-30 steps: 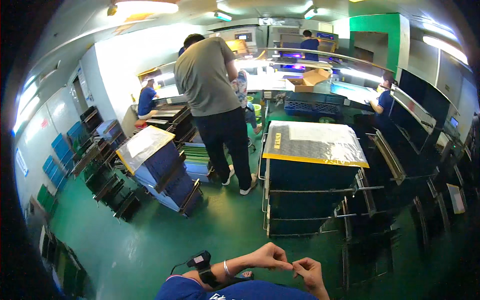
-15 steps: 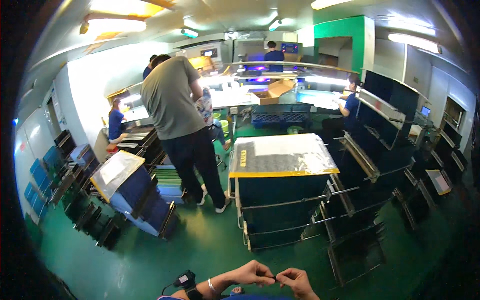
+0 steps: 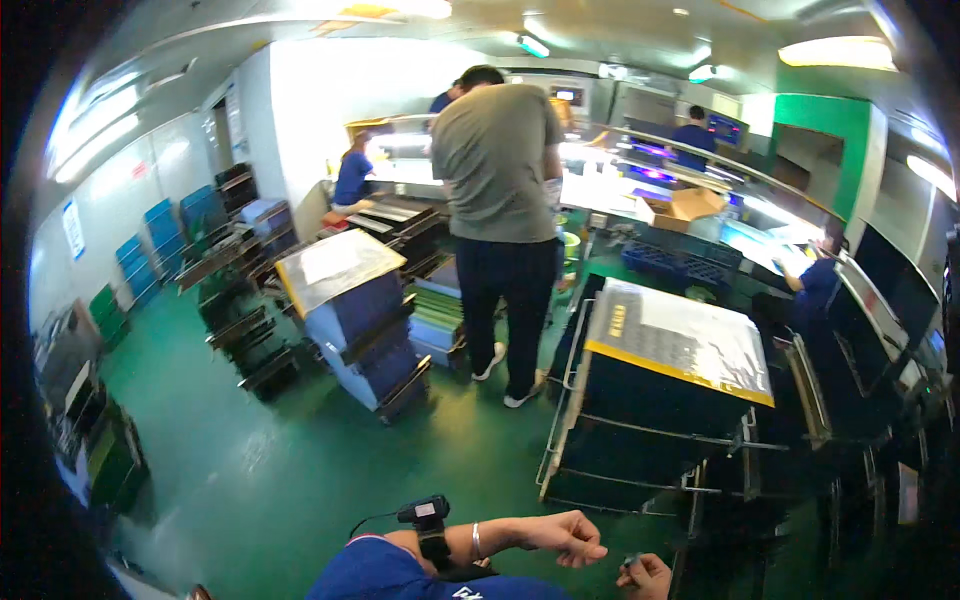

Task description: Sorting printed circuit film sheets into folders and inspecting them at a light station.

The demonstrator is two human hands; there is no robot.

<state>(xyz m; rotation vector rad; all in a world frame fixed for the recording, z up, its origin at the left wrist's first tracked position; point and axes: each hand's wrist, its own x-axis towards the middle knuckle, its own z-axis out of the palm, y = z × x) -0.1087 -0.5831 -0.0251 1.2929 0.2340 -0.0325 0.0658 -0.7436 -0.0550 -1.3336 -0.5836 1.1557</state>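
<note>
My left hand [image 3: 568,539] is at the lower middle, its fingers curled together with nothing visible in them. A silvery bracelet [image 3: 476,541] and a black strapped device [image 3: 430,522] are on that forearm. Just to the right and slightly lower, my right hand [image 3: 648,578] pinches a small dark object [image 3: 630,563] between thumb and fingers; its kind is too small to tell. The two hands are apart. The lower edge cuts off part of my right hand.
A dark rack [image 3: 640,440] topped with a plastic-covered sheet [image 3: 680,335] stands ahead to the right. Stacked blue trays [image 3: 365,345] stand left of a standing person [image 3: 500,180] in a grey shirt. Other people sit at lit benches behind. Green floor [image 3: 250,460] lies ahead left.
The view has swung left, so the room appears shifted right. My hands, which met over a small dark object, have parted; the object now shows in my right hand.
</note>
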